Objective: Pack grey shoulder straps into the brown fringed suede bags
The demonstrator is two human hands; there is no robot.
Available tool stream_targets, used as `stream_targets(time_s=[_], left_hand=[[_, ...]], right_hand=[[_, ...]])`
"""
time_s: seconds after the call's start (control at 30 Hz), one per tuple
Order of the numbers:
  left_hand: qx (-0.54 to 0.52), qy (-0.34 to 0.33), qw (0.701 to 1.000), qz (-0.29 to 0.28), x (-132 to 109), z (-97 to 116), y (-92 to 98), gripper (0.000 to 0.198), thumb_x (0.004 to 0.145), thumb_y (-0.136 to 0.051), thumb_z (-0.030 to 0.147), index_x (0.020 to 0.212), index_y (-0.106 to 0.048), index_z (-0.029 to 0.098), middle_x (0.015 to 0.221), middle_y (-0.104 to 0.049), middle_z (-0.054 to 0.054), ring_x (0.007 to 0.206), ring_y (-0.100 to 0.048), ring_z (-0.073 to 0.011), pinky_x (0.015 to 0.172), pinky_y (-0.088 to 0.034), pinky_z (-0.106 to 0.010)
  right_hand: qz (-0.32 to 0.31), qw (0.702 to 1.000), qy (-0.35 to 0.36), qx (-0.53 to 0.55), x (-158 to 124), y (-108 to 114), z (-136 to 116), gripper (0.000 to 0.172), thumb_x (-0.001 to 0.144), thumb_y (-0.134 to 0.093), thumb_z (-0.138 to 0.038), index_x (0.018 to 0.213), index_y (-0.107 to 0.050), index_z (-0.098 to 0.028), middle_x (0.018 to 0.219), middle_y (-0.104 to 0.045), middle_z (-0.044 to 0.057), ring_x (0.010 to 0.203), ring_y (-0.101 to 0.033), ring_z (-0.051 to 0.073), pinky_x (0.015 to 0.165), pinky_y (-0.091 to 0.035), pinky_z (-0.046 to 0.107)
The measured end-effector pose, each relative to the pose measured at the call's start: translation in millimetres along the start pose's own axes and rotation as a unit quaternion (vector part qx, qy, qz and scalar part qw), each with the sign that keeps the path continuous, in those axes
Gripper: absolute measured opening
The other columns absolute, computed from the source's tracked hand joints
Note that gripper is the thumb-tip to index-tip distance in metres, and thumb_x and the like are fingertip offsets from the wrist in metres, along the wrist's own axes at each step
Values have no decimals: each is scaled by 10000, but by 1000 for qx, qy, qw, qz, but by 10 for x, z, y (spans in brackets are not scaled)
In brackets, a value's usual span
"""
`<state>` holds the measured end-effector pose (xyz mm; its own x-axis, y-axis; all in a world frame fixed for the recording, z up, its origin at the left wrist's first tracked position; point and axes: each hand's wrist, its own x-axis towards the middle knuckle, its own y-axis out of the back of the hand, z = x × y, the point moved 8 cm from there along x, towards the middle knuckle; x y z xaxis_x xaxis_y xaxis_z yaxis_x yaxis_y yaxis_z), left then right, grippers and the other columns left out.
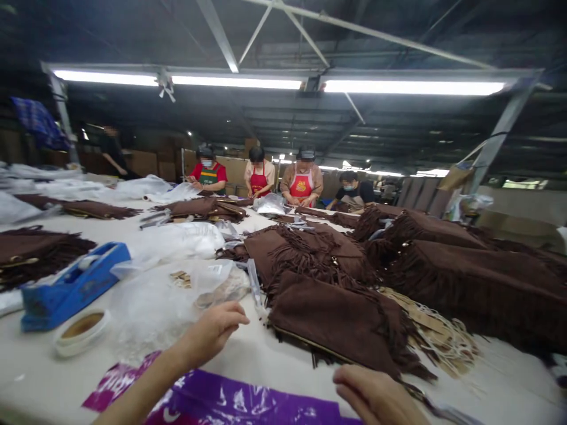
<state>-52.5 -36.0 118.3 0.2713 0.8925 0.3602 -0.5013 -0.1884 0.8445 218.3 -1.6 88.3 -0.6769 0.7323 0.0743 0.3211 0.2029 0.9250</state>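
My left hand (217,332) is above the table beside the clear plastic bags (150,301), its fingers loosely bent and pointing right, with nothing visible in it. At the bottom edge, my right hand (376,394) is partly cut off; its fingers point left and what they hold, if anything, is hidden. It is near the front of a dark brown fringed bag (332,316) with a zipper along its near edge. Purple printed plastic (248,401) lies between and below both hands. Tan tags with pale cords (443,339) lie right of the brown bag.
A blue tape dispenser (75,286) and a roll of tape (82,330) stand at the left. More brown fringed bags (478,277) are piled at the right. Several people work along the far side of the table (252,360). A metal tool (443,410) lies at the lower right.
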Motion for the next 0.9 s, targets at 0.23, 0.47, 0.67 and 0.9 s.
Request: stream_targets(time_s=[0.23,0.47,0.67,0.9], left_hand=[[195,-79,974,-90,-247,81,-536,131,897,-549,116,871,-640,206,967,-656,-23,849,-575,-171,765,-447,-262],[254,-92,954,-128,-180,117,-624,142,860,-500,46,843,-561,173,918,-611,-57,825,-539,-211,749,-459,-314],[236,-66,961,-129,-162,112,-615,211,842,-426,9,887,-568,158,957,-612,-87,864,-550,-223,806,-488,-334],[196,-119,973,24,-426,-226,-651,418,830,-400,105,1113,-646,292,1106,-703,-32,999,-607,-195,901,-502,-275]], right_hand=[[-7,998,44,37,548,-249,-839,176,911,-529,-186,904,-696,-241,862,-738,5,821,-674,175,685,-387,229],[-21,998,-2,51,477,-286,-446,167,903,-532,-199,911,-697,-229,876,-737,14,856,-669,197,710,-403,250],[-2,999,23,25,548,-441,-602,162,911,-551,-150,917,-690,-232,915,-725,13,884,-674,183,770,-443,237],[40,983,21,-177,1039,-761,-1027,132,800,-720,-211,930,-703,-226,927,-730,58,760,-717,244,515,-469,248]])
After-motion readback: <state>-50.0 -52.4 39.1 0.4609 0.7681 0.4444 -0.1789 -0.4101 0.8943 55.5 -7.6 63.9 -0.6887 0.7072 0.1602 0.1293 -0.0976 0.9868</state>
